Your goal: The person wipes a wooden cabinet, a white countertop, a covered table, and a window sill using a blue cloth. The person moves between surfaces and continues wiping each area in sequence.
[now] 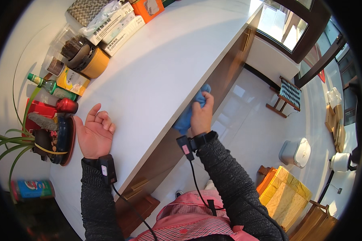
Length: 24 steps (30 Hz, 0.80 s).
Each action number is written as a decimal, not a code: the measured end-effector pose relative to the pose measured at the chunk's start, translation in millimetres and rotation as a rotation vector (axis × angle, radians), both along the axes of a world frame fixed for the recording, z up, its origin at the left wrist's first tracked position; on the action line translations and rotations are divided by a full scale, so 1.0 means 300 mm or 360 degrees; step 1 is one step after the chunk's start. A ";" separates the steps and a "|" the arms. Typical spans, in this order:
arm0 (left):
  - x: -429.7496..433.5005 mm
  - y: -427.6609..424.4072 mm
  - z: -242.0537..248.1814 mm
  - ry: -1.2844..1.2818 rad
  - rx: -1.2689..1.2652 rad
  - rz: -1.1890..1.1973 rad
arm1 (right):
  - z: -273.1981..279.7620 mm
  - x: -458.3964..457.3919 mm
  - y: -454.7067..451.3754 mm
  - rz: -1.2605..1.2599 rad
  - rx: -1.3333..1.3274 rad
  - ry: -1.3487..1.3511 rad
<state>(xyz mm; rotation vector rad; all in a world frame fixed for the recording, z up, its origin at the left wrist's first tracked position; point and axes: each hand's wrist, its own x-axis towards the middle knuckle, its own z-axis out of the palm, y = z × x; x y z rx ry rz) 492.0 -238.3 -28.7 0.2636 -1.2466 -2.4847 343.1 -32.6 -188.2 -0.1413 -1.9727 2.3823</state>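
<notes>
My right hand (202,116) grips a blue cloth (185,119) at the front edge of a white countertop (147,78). Part of the cloth bunches out above my fist, and the rest hangs below the edge against the brown cabinet front (221,78). My left hand (96,132) is palm up over the counter with loosely curled fingers and nothing in it. Close to its left side stands a dark blue oval planter (62,137) on a reddish-brown base, holding a grey stone (43,121) and a long-leaved green plant (15,140).
Along the wall stand a red canister (67,105), a green-capped bottle (52,87), a yellow box (73,81), a yellow pot (95,63) and tissue packs (120,33). On the floor are a folding stool (285,96) and a white bin (295,152). Cables trail from both wrists.
</notes>
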 end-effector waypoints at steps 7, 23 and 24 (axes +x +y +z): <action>-0.010 0.012 0.007 0.0007 0.0041 0.0058 | 0.154 0.753 -0.154 0.0459 0.0053 0.0185; 0.763 -0.201 0.099 -0.0236 0.0062 0.0125 | 0.026 0.625 -0.217 0.0085 -0.0047 0.0032; 0.778 -0.208 0.084 -0.0244 0.0096 0.0141 | 0.030 0.676 -0.229 0.0074 -0.0111 -0.0053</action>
